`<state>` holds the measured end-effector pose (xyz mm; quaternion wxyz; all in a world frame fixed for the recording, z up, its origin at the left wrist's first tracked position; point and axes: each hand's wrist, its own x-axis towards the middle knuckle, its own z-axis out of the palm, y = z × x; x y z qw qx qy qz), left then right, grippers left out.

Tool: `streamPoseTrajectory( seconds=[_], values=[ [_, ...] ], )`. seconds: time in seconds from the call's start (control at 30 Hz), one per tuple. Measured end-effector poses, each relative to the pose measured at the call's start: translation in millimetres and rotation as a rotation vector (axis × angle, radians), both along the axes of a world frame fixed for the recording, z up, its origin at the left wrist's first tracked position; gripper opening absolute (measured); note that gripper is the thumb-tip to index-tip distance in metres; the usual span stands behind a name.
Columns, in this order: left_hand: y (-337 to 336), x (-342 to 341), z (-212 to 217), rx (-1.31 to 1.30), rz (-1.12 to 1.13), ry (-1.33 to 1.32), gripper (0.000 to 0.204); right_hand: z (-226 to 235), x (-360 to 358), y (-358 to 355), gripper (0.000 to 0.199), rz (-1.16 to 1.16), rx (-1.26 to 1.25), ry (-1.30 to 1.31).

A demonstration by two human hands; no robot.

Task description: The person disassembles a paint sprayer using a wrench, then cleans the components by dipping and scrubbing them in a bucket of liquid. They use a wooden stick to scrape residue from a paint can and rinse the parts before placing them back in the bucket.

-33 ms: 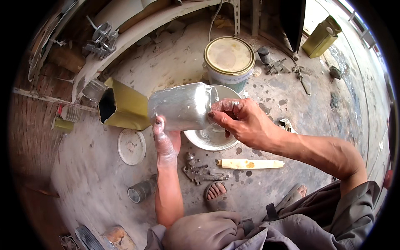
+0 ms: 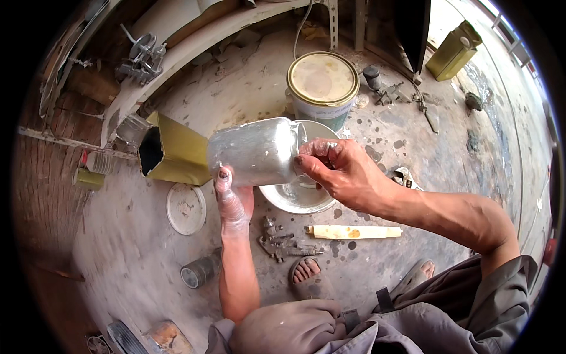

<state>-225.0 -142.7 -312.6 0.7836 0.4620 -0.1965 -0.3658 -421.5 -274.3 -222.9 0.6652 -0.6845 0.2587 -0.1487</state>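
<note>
Silver paint is coating the cup point(image 2: 256, 152), a metal canister that both hands are holding on its side above the concrete floor point(image 2: 413, 153). The left hand point(image 2: 234, 197) is closing around the cup from underneath, thumb pressing on its near wall, fingers smeared with silver. The right hand point(image 2: 336, 168) is gripping the cup's mouth end, fingers curling over the rim. The mouth is pointing right, tilting over a shallow metal bowl point(image 2: 300, 197) sitting on the floor directly below; what is inside the cup is not showing.

Behind the cup, a yellow box point(image 2: 177, 150) with a torn dark opening is lying on the floor, touching or just behind the cup's base. A paint can point(image 2: 322, 82) with a cream lid is standing beyond the bowl. A round white lid point(image 2: 186, 207) is lying left of the left wrist. A spray gun point(image 2: 283, 242) is lying just below the bowl, and a pale wooden stick point(image 2: 354, 232) is lying right of it. A small grey tin point(image 2: 200, 271) is lying on its side near the left forearm. A sandalled foot point(image 2: 306, 274) is resting by the gun. An olive jerrycan point(image 2: 454, 50) is standing far off at the upper right.
</note>
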Motion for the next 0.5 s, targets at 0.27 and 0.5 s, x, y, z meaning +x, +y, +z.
streamPoseTrajectory(
  seconds=[0.27, 0.5],
  values=[
    [17, 17, -23, -0.054, 0.041, -0.107, 0.082, -10, 16, -6, 0.032, -0.115, 0.215, -0.109],
    [7, -14, 35, 0.055, -0.217, 0.045, 0.100, -11, -4, -13, 0.026, -0.025, -0.360, -0.098]
  ],
)
